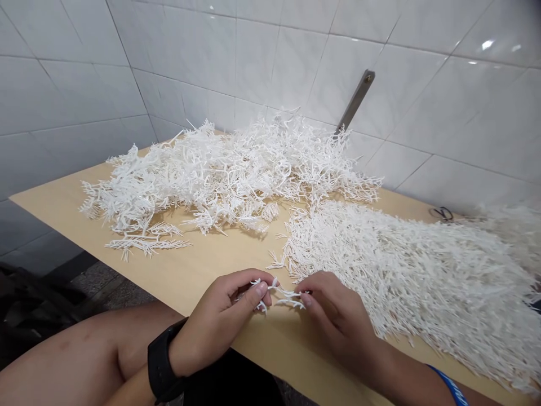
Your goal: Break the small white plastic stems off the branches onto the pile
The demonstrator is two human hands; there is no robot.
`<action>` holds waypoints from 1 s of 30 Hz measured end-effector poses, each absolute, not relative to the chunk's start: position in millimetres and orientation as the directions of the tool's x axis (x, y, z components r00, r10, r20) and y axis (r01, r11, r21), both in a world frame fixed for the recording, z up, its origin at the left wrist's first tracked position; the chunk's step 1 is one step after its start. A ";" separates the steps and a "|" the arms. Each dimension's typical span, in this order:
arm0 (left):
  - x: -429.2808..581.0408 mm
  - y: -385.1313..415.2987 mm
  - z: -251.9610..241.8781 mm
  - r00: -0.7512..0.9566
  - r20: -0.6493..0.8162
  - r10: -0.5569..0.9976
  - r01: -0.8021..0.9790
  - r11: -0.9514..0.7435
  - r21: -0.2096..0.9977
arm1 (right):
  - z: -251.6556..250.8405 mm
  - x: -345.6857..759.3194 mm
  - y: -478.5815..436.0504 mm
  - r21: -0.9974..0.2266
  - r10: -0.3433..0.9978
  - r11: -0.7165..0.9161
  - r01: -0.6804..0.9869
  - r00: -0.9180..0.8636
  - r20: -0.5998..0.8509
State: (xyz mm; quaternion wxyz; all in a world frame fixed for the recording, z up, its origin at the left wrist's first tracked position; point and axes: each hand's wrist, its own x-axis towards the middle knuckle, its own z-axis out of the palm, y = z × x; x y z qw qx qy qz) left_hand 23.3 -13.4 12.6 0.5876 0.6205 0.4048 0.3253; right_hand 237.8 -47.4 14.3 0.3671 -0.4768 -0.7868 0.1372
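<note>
A small white sprig (279, 294) is held over the near part of a pale wooden counter (181, 270). One end is pinched by the fingers (261, 288) of the left hand (215, 321), the other by the fingers (306, 300) of the right hand (338, 316); both sets are closed on it, and the forearms are angled in toward each other. A black watch (163, 361) is worn on the left wrist and a blue band (450, 386) on the right, its white marks too blurred to be read. Pale wood is seen between the hands and a loose heap of white sprigs (203, 180). A dense mat of sprigs (406, 282) lies just beside the right hand and runs out of view. The counter's far edge meets a white tile wall (422, 96), with scissors (442, 213) near it.
</note>
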 end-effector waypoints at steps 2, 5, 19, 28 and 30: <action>23.1 -13.5 11.1 0.435 -0.066 0.898 0.105 0.022 0.994 | 14.3 239.4 -46.6 -0.487 0.811 0.549 0.679 -0.294 0.506; 22.4 -13.6 10.7 0.386 -0.076 0.919 0.085 0.046 0.995 | 11.8 240.4 -45.2 -0.399 0.786 0.563 0.724 -0.319 0.529; 26.7 -13.5 12.9 0.308 -0.119 0.944 0.005 0.124 0.992 | 0.9 236.6 -45.0 -0.253 0.828 0.503 0.826 -0.377 0.415; 27.8 -12.6 12.6 0.323 -0.117 0.939 -0.072 0.148 0.986 | 0.3 233.6 -44.7 -0.285 0.819 0.531 0.798 -0.397 0.415; 28.0 -13.0 11.6 0.313 -0.115 0.943 -0.089 0.149 0.985 | 0.5 233.1 -44.4 -0.291 0.816 0.538 0.791 -0.403 0.415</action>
